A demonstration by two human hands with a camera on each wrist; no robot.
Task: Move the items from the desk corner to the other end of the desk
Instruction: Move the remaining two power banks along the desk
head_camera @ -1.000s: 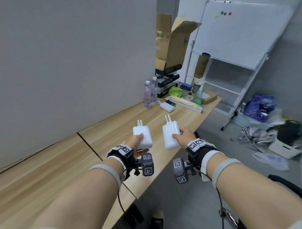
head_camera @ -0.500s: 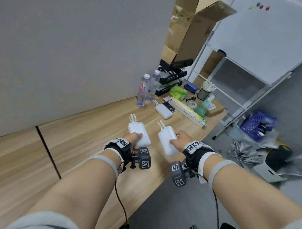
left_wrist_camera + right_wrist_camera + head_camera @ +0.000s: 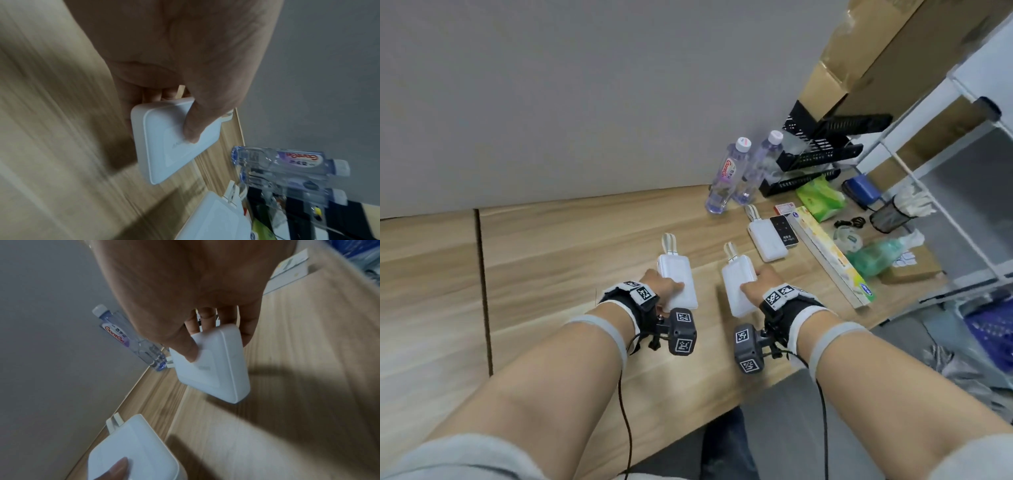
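Note:
Each hand holds a white power bank with a short looped cable, low over the wooden desk (image 3: 558, 260). My left hand (image 3: 666, 284) grips the left power bank (image 3: 677, 277) (image 3: 174, 146), thumb on top and fingers underneath. My right hand (image 3: 755, 282) grips the right power bank (image 3: 736, 289) (image 3: 216, 369) the same way. A third white power bank (image 3: 767, 240) lies flat on the desk just beyond them. I cannot tell whether the held ones touch the wood.
Two water bottles (image 3: 726, 174) stand by the wall. Behind them are a black rack (image 3: 822, 150) and a cardboard box (image 3: 876, 51). A black remote (image 3: 786, 230), a long box (image 3: 832, 260), a green packet (image 3: 820, 198) and a mesh cup (image 3: 887, 217) crowd the corner.
Both hands, still holding the power banks, have come much closer to the cluttered corner and lower toward the desk. The view has tilted down.

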